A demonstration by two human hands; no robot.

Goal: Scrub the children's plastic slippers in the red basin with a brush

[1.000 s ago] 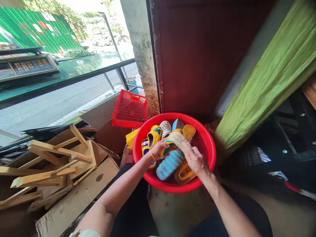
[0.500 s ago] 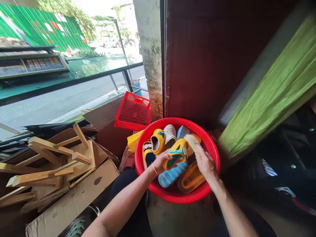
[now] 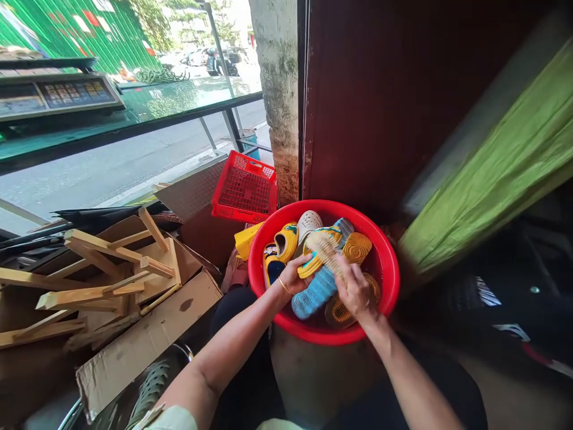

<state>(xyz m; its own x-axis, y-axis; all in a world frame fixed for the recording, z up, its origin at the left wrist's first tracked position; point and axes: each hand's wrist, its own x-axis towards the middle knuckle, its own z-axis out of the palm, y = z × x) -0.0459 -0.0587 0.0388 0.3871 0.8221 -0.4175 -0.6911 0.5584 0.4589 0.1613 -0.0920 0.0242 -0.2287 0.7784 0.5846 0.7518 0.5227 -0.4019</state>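
Over a red tub (image 3: 391, 280), my left hand (image 3: 293, 278) grips a yellow clog (image 3: 306, 270) with teal trim. My right hand (image 3: 357, 292) is closed around a pale scrub brush (image 3: 326, 249), whose bristles lie over the clog and hide part of it. Below them a blue shoe (image 3: 313, 295) rests sole up. A white clog (image 3: 310, 222) and a yellow clog (image 3: 287, 240) sit at the tub's far left side, beside another yellow shoe (image 3: 271, 263). To the right are a yellow sole (image 3: 357, 247) and a brown-and-yellow sole (image 3: 339, 315), partly hidden by my right hand.
Behind the tub's left side stands a red plastic crate (image 3: 246, 186), with a yellow object (image 3: 247, 240) below it. Wooden stools (image 3: 156, 266) lie upturned on cardboard (image 3: 152, 343) at left. A dark red panel (image 3: 358, 107) and green cloth (image 3: 487, 173) border the right.
The brush has swung left from beside the clog to over it, together with my right hand. The held clog has tilted. My view has shifted slightly.
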